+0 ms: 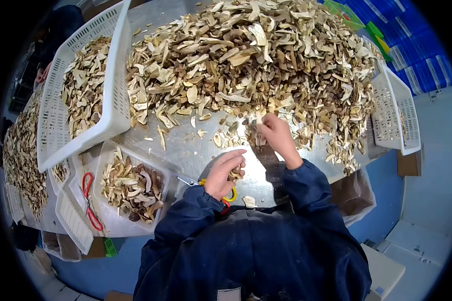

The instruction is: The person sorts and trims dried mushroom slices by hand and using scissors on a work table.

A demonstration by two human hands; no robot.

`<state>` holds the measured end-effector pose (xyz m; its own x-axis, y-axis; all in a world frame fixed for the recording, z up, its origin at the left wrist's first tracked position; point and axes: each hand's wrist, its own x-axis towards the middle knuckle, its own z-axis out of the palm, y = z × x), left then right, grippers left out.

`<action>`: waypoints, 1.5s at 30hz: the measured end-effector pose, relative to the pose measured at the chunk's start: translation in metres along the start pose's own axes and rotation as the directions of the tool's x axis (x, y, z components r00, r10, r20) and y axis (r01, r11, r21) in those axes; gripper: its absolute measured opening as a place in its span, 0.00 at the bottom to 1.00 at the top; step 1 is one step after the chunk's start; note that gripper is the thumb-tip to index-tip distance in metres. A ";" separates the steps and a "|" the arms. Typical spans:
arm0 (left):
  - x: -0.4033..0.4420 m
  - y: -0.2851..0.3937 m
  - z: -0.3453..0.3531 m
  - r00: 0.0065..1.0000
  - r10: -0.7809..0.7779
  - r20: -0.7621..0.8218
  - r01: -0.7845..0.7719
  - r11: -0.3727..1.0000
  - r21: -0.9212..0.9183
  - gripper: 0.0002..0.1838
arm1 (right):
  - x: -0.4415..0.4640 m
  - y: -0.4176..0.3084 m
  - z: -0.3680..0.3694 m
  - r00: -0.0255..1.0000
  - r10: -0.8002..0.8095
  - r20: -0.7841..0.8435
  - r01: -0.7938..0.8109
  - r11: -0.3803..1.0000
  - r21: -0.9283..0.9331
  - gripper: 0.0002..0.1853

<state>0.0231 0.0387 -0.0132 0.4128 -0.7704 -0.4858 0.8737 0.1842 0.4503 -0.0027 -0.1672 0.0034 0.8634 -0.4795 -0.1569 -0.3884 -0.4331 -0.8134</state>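
Observation:
A large heap of dried mushroom slices covers the back of the metal table. At the heap's front edge is my right hand, its fingers pinched together over small slices; what they hold is too small to name. My left hand is lower and to the left, palm turned inward, with its fingers curled round some brown mushroom pieces. Beside and partly under the left wrist lie scissors with yellow handles. A single pale slice rests on the table close to my body.
A white basket of slices stands at the left, with a clear tray of mushroom pieces below it. Red-handled scissors lie left of the tray. Another white basket stands at the right edge. A person's hand shows at far left.

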 end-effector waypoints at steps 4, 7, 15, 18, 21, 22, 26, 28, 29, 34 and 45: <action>0.005 0.001 0.012 0.998 0.067 -0.006 -0.067 0.998 -0.015 0.07 | -0.045 -0.021 -0.012 0.878 0.042 0.477 -0.261 0.877 0.403 0.09; 0.010 -0.006 0.008 0.996 0.088 -0.028 -0.088 0.996 0.016 0.07 | -0.062 -0.012 -0.008 0.853 0.097 0.513 -0.402 0.748 0.528 0.12; 0.001 -0.005 0.012 0.987 0.140 -0.072 -0.127 0.978 0.163 0.04 | -0.079 -0.014 0.003 0.917 0.135 0.375 -0.326 0.795 0.512 0.07; 0.001 -0.010 0.016 0.991 0.131 -0.036 -0.122 0.974 0.192 0.05 | -0.078 -0.009 0.013 0.941 0.075 0.330 -0.237 0.842 0.485 0.08; 0.002 -0.013 0.012 0.996 0.086 -0.034 -0.080 0.986 0.149 0.06 | -0.080 -0.003 0.019 0.955 0.021 0.295 -0.182 0.829 0.529 0.08; 0.002 -0.011 0.010 0.998 0.045 -0.035 -0.042 0.994 0.099 0.06 | -0.080 -0.004 0.017 0.942 0.038 0.334 -0.221 0.818 0.531 0.08; 0.004 -0.007 0.000 0.992 -0.123 0.011 0.123 0.986 -0.108 0.08 | -0.078 -0.009 0.003 0.891 0.064 0.450 -0.319 0.792 0.521 0.09; 0.003 -0.008 -0.001 0.993 -0.119 0.017 0.120 0.976 -0.184 0.08 | -0.075 -0.002 -0.004 0.905 0.066 0.420 -0.233 0.903 0.362 0.10; 0.004 -0.008 -0.001 0.993 -0.116 0.026 0.119 0.968 -0.221 0.08 | -0.075 -0.002 -0.006 0.932 0.053 0.359 -0.167 0.941 0.295 0.10; 0.005 -0.016 0.001 0.993 -0.115 -0.006 0.114 0.993 -0.041 0.08 | -0.083 -0.011 -0.004 0.959 -0.176 0.221 0.143 0.977 0.156 0.11; -0.005 -0.006 -0.007 0.930 -0.196 0.310 0.316 0.857 -0.408 0.09 | -0.032 0.018 -0.019 1.000 0.008 0.021 -0.009 1.000 0.023 0.10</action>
<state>0.0176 0.0458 -0.0186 0.1331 -0.9420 -0.3081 0.9839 0.1631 -0.0734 -0.0430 -0.1739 0.0042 0.8669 -0.4665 -0.1755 -0.3884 -0.4115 -0.8245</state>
